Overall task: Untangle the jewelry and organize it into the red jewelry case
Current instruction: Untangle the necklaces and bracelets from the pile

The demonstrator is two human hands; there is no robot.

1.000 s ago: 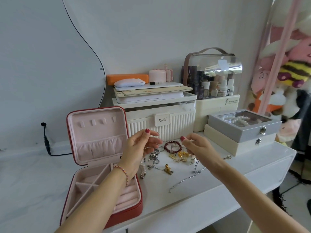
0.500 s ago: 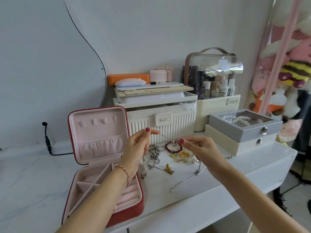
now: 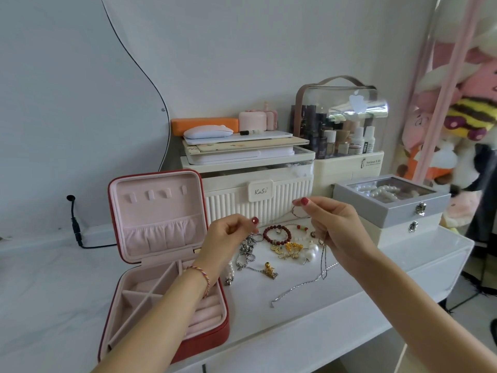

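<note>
— What are the hands doing over the white table (image 3: 309,313)?

— The right hand (image 3: 336,232) is raised above the jewelry pile (image 3: 279,246), thumb and forefinger pressed together on a thin silver chain (image 3: 322,262); the other fingers curl loosely. The chain hangs from the pinch, loops, and trails across the table toward its front edge.

— And the left?

— The left hand (image 3: 228,238) sits lower, just left of the pile, fingers (image 3: 242,224) curled in and pinching something fine by the tangled chains; what exactly is too small to tell.

— Where is the case?

— The red jewelry case (image 3: 209,332) stands open at the table's front edge, left of the pile, pink lid upright. The left forearm crosses over its tray. A red bead bracelet (image 3: 277,234), gold charms and pearl earrings lie between the hands, toward the back.
</note>
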